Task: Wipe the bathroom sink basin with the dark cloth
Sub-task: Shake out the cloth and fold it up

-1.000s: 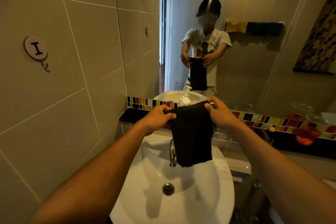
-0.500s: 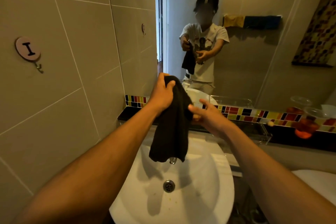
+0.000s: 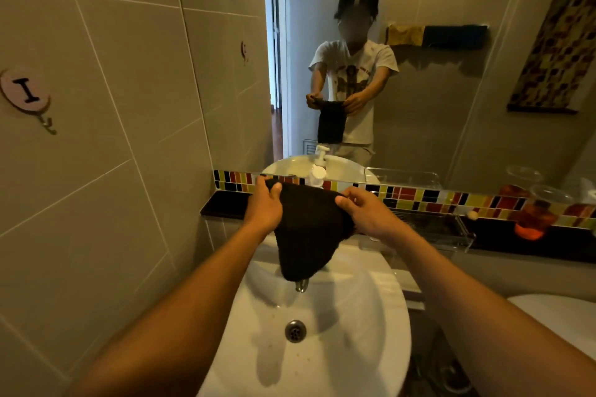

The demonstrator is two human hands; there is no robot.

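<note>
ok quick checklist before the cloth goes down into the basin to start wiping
1. Both hands on the cloth: ok. The left hand and right hand each pinch the top edge of the dark cloth.
2. Cloth over the basin: ok. It hangs above the white sink basin, not touching it.
3. Faucet clearance: not ok. The cloth's lower tip hangs right at the faucet spout and may snag.
4. Basin free of objects: ok. Only the drain and small specks show.
5. Soap pump out of the way: ok. The pump bottle stands behind the cloth.
6. Cloth wet or dry: cannot tell.
</note>
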